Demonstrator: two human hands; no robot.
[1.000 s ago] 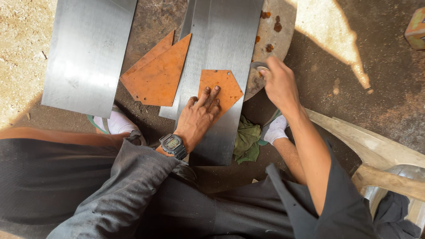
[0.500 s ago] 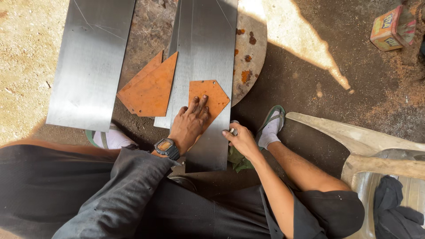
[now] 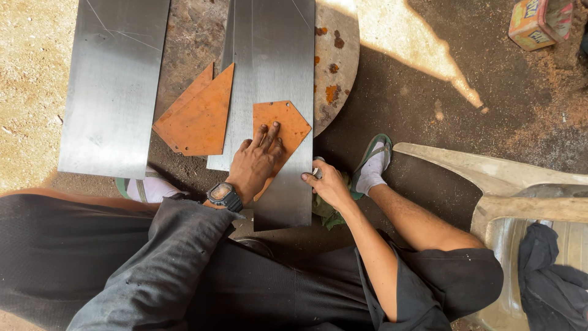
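Two hands are working: the left hand (image 3: 256,164) is pressing flat, fingers spread, on the orange template (image 3: 283,125), which could slip across the steel sheet (image 3: 278,61) while the right hand (image 3: 324,182), pinching a small tool, is tracing it.

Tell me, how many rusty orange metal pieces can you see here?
3, it seems. One orange plate lies on the steel sheet under the left hand. Two orange triangles lie stacked between the sheets; more may be hidden beneath.

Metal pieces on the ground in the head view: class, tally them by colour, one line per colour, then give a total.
Grey steel sheets: 2, the left sheet and the middle sheet.
Orange rusty plates: 2, the triangular plate and the pointed plate under the left hand.
Total: 4
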